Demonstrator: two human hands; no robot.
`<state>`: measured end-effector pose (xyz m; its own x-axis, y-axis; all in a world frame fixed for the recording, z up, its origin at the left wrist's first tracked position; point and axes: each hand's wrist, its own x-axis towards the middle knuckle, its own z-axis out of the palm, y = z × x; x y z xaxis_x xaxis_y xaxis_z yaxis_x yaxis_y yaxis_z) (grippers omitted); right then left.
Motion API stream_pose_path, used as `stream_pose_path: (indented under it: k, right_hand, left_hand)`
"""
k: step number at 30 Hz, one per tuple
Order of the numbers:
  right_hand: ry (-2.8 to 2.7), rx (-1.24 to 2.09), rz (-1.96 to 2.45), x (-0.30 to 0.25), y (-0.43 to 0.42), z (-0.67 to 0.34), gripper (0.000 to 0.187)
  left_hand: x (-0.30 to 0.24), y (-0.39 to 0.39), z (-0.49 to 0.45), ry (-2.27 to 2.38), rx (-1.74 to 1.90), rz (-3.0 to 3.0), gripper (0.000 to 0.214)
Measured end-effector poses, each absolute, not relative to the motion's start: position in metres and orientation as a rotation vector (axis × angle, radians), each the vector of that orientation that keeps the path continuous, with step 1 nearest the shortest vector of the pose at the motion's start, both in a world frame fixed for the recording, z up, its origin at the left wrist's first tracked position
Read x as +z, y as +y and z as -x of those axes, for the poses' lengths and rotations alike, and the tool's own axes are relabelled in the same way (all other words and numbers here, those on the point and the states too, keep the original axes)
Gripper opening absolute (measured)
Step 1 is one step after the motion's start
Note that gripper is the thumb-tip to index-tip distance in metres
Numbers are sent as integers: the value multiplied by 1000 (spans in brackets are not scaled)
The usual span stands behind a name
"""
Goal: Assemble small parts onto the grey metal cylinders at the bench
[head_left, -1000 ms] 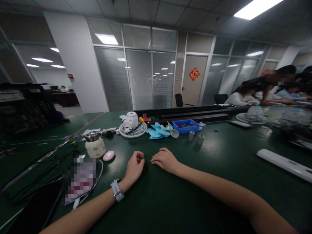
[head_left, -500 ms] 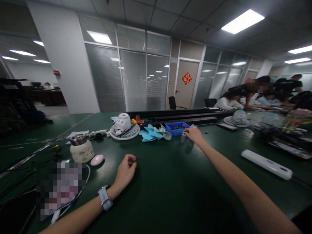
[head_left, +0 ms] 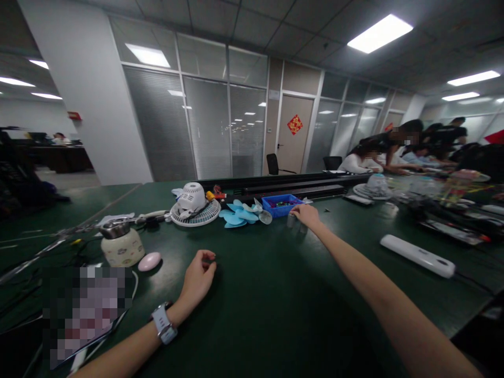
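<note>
My right hand (head_left: 307, 216) reaches far across the table, its fingers pinched at the top of a small grey cylinder (head_left: 291, 221). A second small grey cylinder (head_left: 303, 228) is just below the palm, partly covered by the hand. Right behind the fingers is a blue plastic tray (head_left: 275, 212) of small coloured parts. Light-blue fan blades (head_left: 238, 216) lie left of the tray. My left hand (head_left: 199, 274), with a watch on the wrist, rests nearer on the green table (head_left: 252, 294). Its fingers are loosely curled, with a gap to the thumb and nothing visible in them.
Left of the blades sits a white fan head on its grille (head_left: 196, 210). A cream jar (head_left: 123, 247), a pink oval object (head_left: 149, 261) and cables are at left. A white power strip (head_left: 417, 255) lies at right. Black rails (head_left: 275, 184) run behind; people work at far right.
The whole view has shifted slightly, so things appear further left. My right hand stays at the small cylinders by the tray, and my left hand keeps its curled pose.
</note>
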<state>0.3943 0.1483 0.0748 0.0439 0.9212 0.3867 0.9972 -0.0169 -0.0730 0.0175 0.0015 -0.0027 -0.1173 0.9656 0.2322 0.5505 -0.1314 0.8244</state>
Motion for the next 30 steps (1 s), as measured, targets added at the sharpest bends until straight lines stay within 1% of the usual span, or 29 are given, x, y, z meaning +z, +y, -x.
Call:
stream_pose_path:
  k: [10, 15, 17, 21, 24, 27, 30]
  right_hand:
    - [-1963, -332, 2008, 76, 151, -391, 25]
    - [-1846, -359, 1913, 68, 137, -411, 42]
    - [-1738, -269, 1809, 52, 128, -423, 46]
    - [-1635, 92, 1667, 14, 118, -439, 59]
    - [-1569, 210, 1660, -2, 118, -439, 54]
    - [-1519, 196, 1661, -2, 110, -424, 47]
    - [-1606, 312, 1527, 5, 88, -386, 49]
  left_hand:
    - [6, -4, -20, 1702, 1160, -1678, 29]
    - [3, -2, -19, 1682, 1176, -1689, 28]
    - [2, -1, -19, 1667, 1193, -1693, 29]
    - [4, -2, -21, 1664, 1197, -1691, 28]
    - [4, -3, -21, 1677, 1193, -1691, 28]
    - [2, -2, -20, 1653, 1194, -1715, 28]
    - [0, -2, -20, 1620, 1199, -1763, 29]
